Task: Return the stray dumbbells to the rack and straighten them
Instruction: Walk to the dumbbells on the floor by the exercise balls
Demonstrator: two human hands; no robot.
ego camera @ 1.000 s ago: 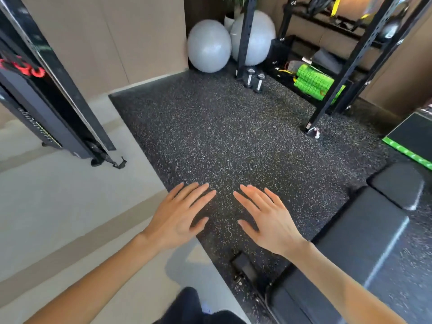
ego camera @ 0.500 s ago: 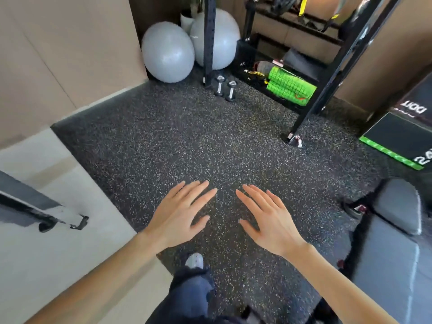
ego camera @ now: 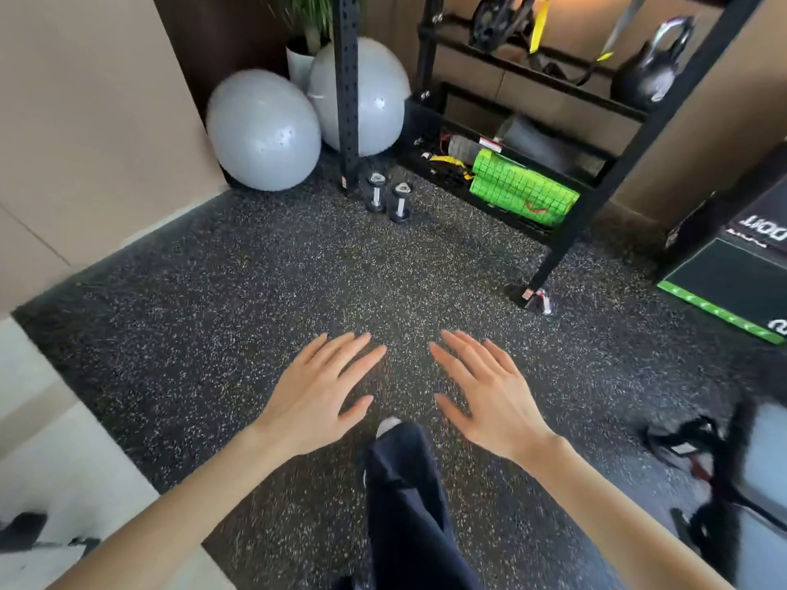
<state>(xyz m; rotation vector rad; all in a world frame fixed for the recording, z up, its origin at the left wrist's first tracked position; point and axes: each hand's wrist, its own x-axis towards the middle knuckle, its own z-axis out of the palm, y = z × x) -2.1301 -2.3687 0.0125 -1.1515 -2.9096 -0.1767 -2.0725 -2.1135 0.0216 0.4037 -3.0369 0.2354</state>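
In the head view, we hold our left hand (ego camera: 317,398) and right hand (ego camera: 489,398) flat above the near floor (ego camera: 255,291), fingers (ego camera: 349,355) spread, holding nothing. Two dumbbells (ego camera: 377,193) stand on end on the far floor, just left of the rack (ego camera: 427,57).

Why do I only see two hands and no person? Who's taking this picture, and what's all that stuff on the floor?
The camera sits on a person's head and looks forward and down, so you see what they see: their own arms reaching out. The left hand and right hand are both open, fingers spread, holding nothing. Below them is the person's dark trouser leg. The floor is black speckled rubber. Two small dumbbells sit side by side on it, beside a black post and two grey exercise balls. To their right is a black rack with a green roller on its bottom shelf and a kettlebell higher up.
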